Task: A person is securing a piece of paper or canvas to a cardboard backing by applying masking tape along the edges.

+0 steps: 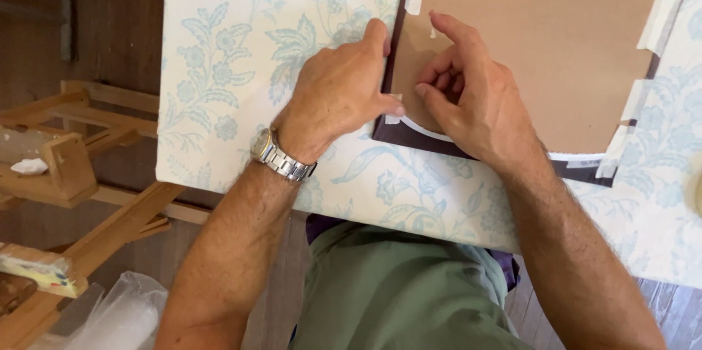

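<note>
head view, steeply downward, close over table (219, 138)

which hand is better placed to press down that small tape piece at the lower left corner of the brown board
Probably the left hand: its thumb tip already lies on the small tape piece at the brown board corner. The right hand rests curled on the board beside it, fingertips off the tape.
</note>
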